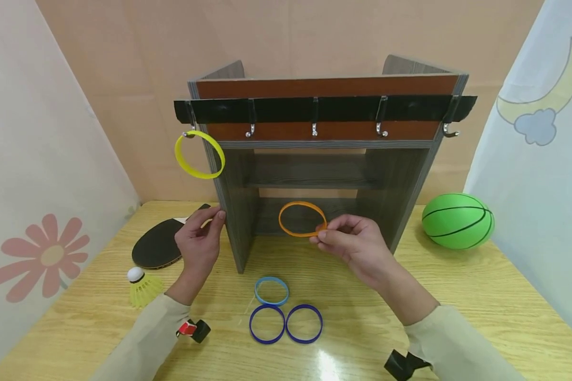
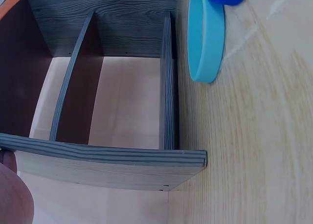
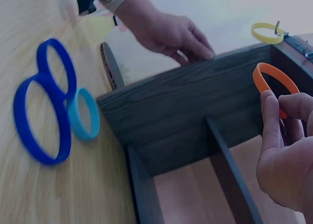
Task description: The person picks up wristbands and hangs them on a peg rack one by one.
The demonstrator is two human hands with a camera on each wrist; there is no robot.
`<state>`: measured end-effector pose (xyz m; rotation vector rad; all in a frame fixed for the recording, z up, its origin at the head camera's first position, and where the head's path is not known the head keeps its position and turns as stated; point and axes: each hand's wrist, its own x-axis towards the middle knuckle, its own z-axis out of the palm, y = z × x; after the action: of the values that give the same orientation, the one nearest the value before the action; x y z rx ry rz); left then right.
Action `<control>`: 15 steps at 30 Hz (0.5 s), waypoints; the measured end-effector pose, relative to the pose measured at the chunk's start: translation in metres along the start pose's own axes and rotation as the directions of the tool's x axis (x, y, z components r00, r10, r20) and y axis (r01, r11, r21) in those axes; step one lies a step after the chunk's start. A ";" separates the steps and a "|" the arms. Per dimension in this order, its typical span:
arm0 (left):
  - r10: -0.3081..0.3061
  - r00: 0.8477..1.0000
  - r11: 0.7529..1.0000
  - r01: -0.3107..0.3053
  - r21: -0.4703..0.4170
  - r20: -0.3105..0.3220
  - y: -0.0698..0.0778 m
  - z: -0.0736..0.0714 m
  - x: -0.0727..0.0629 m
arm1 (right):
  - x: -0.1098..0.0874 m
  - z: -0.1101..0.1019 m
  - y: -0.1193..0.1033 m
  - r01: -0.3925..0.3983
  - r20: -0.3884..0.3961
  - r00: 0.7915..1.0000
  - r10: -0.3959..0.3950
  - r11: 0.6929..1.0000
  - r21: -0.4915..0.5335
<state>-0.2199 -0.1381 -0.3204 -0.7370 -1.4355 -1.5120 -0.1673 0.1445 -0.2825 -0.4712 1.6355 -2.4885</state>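
My right hand [image 1: 357, 241] pinches an orange wristband [image 1: 302, 218] by its lower right side, in front of the opening of a grey wooden shelf unit [image 1: 395, 185]. In the right wrist view, thumb and fingertips meet on the orange band's near side. My left hand [image 1: 200, 238] holds the front edge of the unit's left side panel, its fingers bent at the outer face. A yellow wristband [image 1: 221, 159] hangs from the leftmost hook [image 1: 189, 134] on the black strip [image 1: 286, 110]. On the table lie a light blue wristband [image 1: 287, 293] and two dark blue wristbands [image 1: 284, 327] [image 1: 321, 327].
Several more metal hooks line the strip, the rightmost hook [image 1: 450, 131] near its end. A black table tennis bat [image 1: 157, 243] and a yellow shuttlecock [image 1: 144, 290] lie at left. At right sits a green ball [image 1: 457, 221]. Printed cloth flanks the wooden table [image 1: 505, 312].
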 end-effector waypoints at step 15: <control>-0.009 0.999 1.000 0.009 -0.016 -0.040 -0.023 -0.005 -0.007 | 0.016 0.047 -0.017 0.056 0.057 0.996 -0.062 0.994 0.096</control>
<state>-0.2365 -0.1435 -0.3380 -0.7061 -1.4002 -1.5383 -0.1657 0.1064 -0.2467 -0.5845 1.4956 -2.5535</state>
